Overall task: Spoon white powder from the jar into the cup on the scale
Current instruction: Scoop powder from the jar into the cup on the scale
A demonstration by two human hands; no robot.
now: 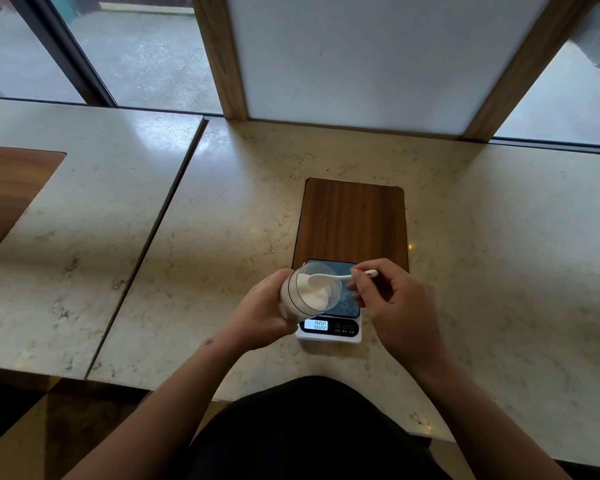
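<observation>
My left hand (260,315) grips a clear jar (307,289) of white powder, tilted with its mouth toward the right, over the left part of the scale (347,336). My right hand (392,306) pinches the handle of a small white spoon (329,278), whose bowl sits at the jar's mouth, above the powder. The scale is white with a dark glass top and a lit display reading 0.00. No cup shows on the scale; the jar and my hands cover part of its platform.
A dark wooden inlay (352,223) lies in the marble counter (222,220) just behind the scale. A second marble counter (94,188) with its own wooden inlay (11,195) stands to the left across a narrow gap. Windows and a framed white panel (361,57) rise behind.
</observation>
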